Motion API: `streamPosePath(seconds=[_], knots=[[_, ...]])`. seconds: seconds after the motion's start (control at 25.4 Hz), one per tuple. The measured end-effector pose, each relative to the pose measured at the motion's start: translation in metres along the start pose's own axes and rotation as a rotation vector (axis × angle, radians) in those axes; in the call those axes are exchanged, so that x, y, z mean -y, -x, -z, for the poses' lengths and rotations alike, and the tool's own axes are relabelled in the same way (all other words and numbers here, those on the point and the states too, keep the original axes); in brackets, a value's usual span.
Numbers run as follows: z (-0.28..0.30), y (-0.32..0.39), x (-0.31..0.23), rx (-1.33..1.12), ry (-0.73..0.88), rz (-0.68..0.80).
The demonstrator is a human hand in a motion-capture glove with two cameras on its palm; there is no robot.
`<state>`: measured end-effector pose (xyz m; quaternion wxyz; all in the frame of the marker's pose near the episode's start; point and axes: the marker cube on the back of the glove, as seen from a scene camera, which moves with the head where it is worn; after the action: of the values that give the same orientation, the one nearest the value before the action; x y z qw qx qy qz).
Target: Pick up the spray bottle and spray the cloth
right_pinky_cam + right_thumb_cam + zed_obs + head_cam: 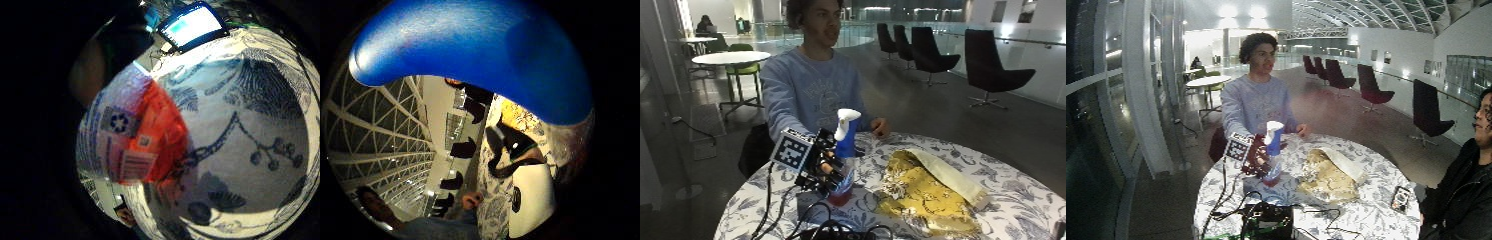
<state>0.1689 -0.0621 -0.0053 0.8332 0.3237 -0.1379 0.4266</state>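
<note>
A: Where is the spray bottle?

B: Upright in the gloved right hand, fingers curled round its clear body below the blue neck. Its white trigger head stands above the hand. The red base looks to be on or just above the table; I cannot tell which.

A: Any writing on it?

B: The little-finger palm view shows the label pressed close to the palm: an orange-red panel, a barcode, a small square code and a recycling symbol on a dark patch. The print beside them is too small to read. No brand name can be made out.

A: And the cloth?

B: Yellow, patterned, crumpled, with a paler strip folded along its far side. It lies on the blue-flowered tablecloth just beside the hand, on the side away from the person's sleeve, near the bottle's base but apart from it.

A: What else is near the hand?

B: Black cables lie on the table just in front of it, toward the near edge. The person's bare left hand rests on the far edge, beyond the bottle. A phone lies past the cloth, well apart, near the rim.

A: Room to move?

B: Between bottle and cloth there is a narrow band of bare tablecloth; past the cloth the round top runs on to its edge.
</note>
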Motion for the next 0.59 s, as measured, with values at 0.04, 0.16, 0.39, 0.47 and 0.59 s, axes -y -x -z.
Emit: streamPosePath(seconds=[0.04, 0.16, 0.39, 0.47, 0.59], knots=[[-0.001, -0.001, 0.001, -0.006, -0.008, 0.006], [-0.003, -0.005, 0.001, -0.007, -0.010, 0.012], [-0.006, -0.010, 0.000, -0.018, 0.064, -0.016], [-0.007, -0.012, 0.001, -0.039, 0.105, 0.004], [-0.005, -0.013, 0.004, -0.036, 0.146, 0.047]])
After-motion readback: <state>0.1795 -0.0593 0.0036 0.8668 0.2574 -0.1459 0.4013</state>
